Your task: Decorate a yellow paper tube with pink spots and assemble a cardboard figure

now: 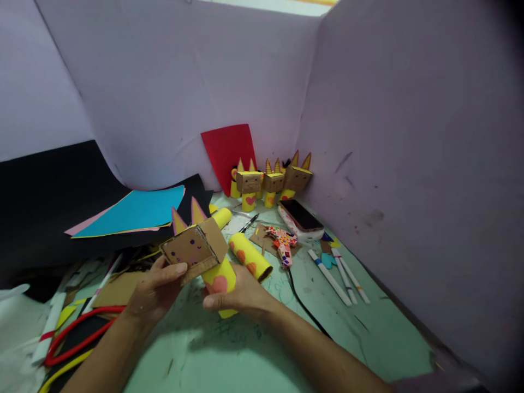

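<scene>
My left hand [155, 289] grips a brown cardboard box head [195, 248] with a drawn face and two pointed yellow-and-pink ears. The box sits on top of a yellow paper tube [221, 281] with a pink heart, which my right hand [241, 295] holds from below and the right. Both hands hover just above the green mat [245, 355]. A second yellow tube with orange spots [249, 255] lies just beyond my right hand.
Three finished box-headed yellow figures [268, 183] stand in the far corner before a red sheet [227, 147]. A phone [301, 214], a patterned glue gun [283, 244], markers [339, 275], blue paper [137, 210] and red and yellow cords [77, 327] lie around. Lilac walls close in behind and right.
</scene>
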